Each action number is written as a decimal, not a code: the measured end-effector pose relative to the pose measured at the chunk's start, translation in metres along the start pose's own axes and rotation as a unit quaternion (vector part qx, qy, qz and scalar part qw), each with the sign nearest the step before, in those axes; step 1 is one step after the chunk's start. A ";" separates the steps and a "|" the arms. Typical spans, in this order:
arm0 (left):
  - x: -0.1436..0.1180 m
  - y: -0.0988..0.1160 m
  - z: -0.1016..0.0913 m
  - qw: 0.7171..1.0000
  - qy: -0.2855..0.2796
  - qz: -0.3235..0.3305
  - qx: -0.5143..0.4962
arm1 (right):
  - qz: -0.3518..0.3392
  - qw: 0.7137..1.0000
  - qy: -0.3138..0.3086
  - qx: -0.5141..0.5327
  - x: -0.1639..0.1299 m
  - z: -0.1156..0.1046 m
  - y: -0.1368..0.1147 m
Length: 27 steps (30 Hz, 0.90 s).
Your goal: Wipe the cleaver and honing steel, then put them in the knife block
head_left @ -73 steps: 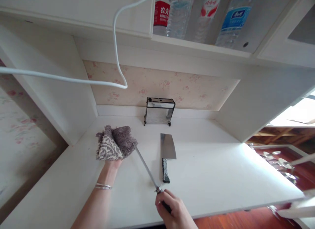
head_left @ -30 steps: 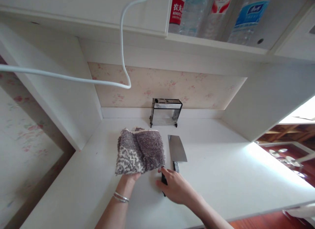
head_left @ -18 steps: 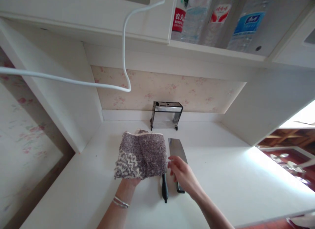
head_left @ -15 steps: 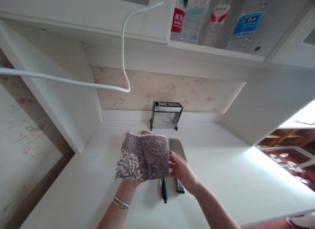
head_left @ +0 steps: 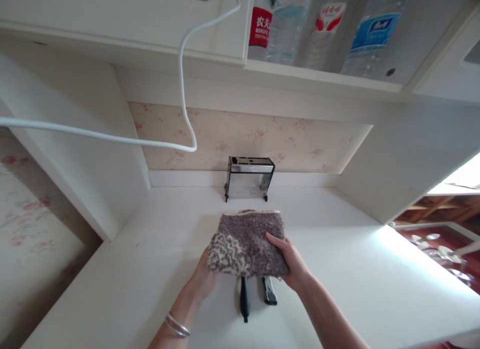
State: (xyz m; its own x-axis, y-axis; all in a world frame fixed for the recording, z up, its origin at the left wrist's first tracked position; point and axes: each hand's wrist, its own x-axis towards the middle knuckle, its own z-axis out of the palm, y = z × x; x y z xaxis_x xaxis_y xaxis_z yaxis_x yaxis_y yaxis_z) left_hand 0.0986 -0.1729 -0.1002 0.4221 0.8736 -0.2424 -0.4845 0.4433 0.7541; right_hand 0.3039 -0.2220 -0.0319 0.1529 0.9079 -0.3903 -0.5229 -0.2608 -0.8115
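A folded grey-purple towel (head_left: 258, 244) with a cream squiggle pattern on its left part is held up above the white counter. My left hand (head_left: 205, 274) supports its lower left side, fingers mostly hidden behind the cloth. On the right edge, my right hand (head_left: 290, 264) grips it with the thumb on the front face. Below the towel, two black handles stick out: a rounded handle (head_left: 244, 299) and a flatter cleaver handle (head_left: 269, 291). The towel hides whatever they are attached to.
A knife block (head_left: 250, 181) with a clear front stands against the back wall. Overhead is a cabinet shelf with several plastic bottles (head_left: 375, 34). A white cable (head_left: 183, 79) hangs across the upper left. Side panels (head_left: 405, 154) flank the white counter (head_left: 168, 214).
The towel has moved right and now covers the cleaver's blade. My right hand has gone from touching the towel's edge to gripping it, thumb in front. The view has shifted slightly.
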 end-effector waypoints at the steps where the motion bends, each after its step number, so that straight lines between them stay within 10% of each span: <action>1: 0.001 0.002 0.005 0.999 0.025 -0.003 0.020 | -0.012 1.000 0.006 0.009 0.003 -0.005 -0.012; 8: 0.009 0.011 0.015 0.996 0.065 -0.056 0.027 | -0.190 0.970 0.134 0.071 0.032 -0.075 -0.072; 15: 0.015 0.003 0.011 0.997 0.042 -0.059 0.030 | -0.144 0.960 0.235 -0.044 0.024 -0.166 -0.025; 27: 0.013 0.002 0.012 0.996 0.037 -0.047 0.070 | -0.091 0.932 0.295 -0.190 -0.056 -0.166 -0.022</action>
State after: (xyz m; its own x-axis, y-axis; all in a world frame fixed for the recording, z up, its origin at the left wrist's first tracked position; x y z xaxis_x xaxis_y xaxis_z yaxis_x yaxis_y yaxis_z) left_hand 0.1122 -0.1632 -0.0943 0.4011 0.8437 -0.3569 -0.3306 0.4966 0.8025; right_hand 0.4461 -0.3216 -0.0640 0.7036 0.6386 -0.3118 -0.1259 -0.3197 -0.9391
